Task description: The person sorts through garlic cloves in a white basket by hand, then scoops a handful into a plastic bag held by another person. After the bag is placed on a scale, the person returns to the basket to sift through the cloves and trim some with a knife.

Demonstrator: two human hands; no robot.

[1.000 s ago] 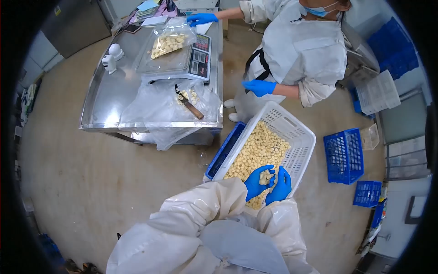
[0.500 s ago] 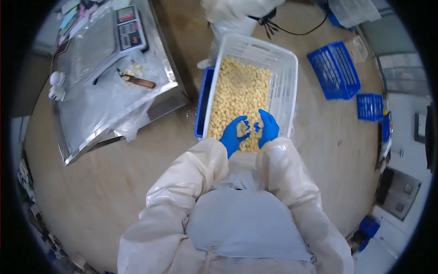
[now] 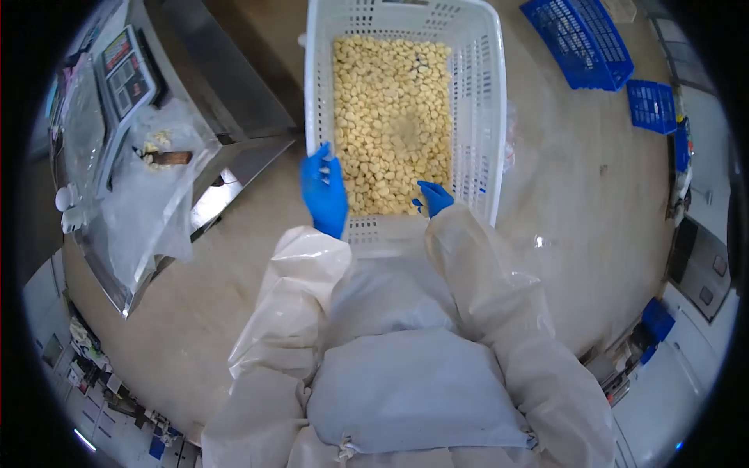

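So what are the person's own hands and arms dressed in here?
The left hand and right hand each wear a bright blue, close-fitting glove with separate fingers. Both arms have loose, wrinkled off-white sleeves with a shiny surface, gathered near the wrists. No markings can be made out on either.

I can read no words, brands or numbers around me. On the near side of the scale (image 3: pixel 131 92) to my left, the panel (image 3: pixel 123 69) carries markings too small and blurred to make out.
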